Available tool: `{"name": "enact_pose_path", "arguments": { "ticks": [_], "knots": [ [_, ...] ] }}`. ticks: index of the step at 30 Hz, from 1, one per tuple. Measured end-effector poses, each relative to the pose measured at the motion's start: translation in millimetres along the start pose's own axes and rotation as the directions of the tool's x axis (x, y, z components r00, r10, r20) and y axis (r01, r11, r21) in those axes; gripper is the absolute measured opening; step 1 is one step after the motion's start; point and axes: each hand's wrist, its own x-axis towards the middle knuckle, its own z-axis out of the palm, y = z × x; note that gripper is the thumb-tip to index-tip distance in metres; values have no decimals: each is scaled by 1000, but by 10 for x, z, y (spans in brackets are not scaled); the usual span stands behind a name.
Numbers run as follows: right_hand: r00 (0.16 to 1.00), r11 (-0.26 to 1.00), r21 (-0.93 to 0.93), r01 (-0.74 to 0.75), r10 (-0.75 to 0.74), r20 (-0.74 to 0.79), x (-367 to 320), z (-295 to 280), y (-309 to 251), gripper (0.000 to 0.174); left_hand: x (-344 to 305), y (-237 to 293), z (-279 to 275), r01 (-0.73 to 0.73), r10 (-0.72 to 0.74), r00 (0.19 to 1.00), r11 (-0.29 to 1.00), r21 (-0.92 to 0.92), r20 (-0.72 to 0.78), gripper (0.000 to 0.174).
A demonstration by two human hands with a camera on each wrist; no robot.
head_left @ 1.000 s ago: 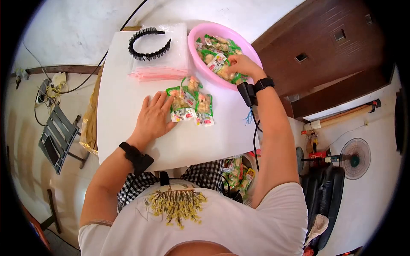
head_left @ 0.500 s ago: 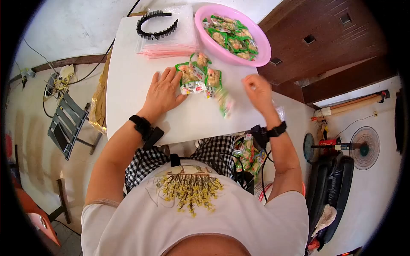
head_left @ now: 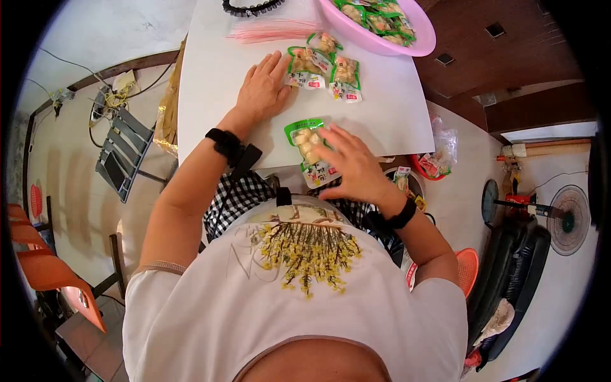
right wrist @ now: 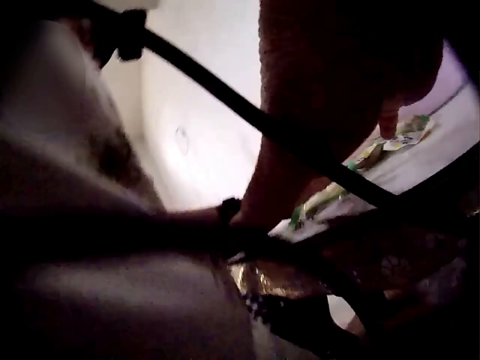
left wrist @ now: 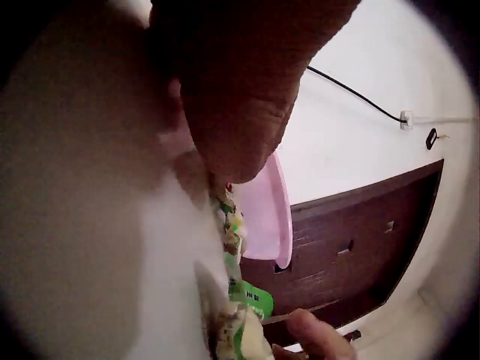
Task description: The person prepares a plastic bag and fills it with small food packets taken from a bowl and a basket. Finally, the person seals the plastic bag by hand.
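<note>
My left hand lies flat on the white table, fingers straight, fingertips right at a small group of snack packets. That group has three clear-and-green packets with pale round pieces inside: a left packet, a right packet and a back packet. Near the front edge lies another snack packet, its white printed end overhanging toward the lap. Over this packet's right side, my right hand is spread with fingers extended, fingertips overlapping it. In the left wrist view, a green packet end shows near fingertips.
A pink basin full of similar packets stands at the back right. Left of it lie a stack of clear bags with pink edges and a black headband. Below the table's right side are a container of packets and a red basin.
My right hand has left the pink basin and come to the table's front edge. A packet, blurred half a second ago, now lies there. My left hand stays beside the group.
</note>
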Motion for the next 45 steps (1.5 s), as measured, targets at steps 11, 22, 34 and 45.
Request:
{"name": "enact_pose_path", "arguments": {
  "ticks": [11, 22, 34, 45],
  "knots": [
    [770, 635, 656, -408, 625, -127, 1, 113, 486, 26, -171, -18, -91, 66, -50, 992, 988, -141, 116, 73],
    [543, 36, 762, -647, 723, 427, -49, -253, 1137, 43, 147, 197, -204, 46, -33, 949, 998, -32, 313, 75],
    [882, 882, 22, -472, 471, 37, 386, -105, 1063, 62, 312, 292, -97, -199, 174, 894, 980, 17, 414, 61],
    [742, 732, 471, -493, 636, -213, 175, 71, 728, 43, 1060, -590, -462, -45, 50, 978, 999, 29, -203, 11]
  ]
}}
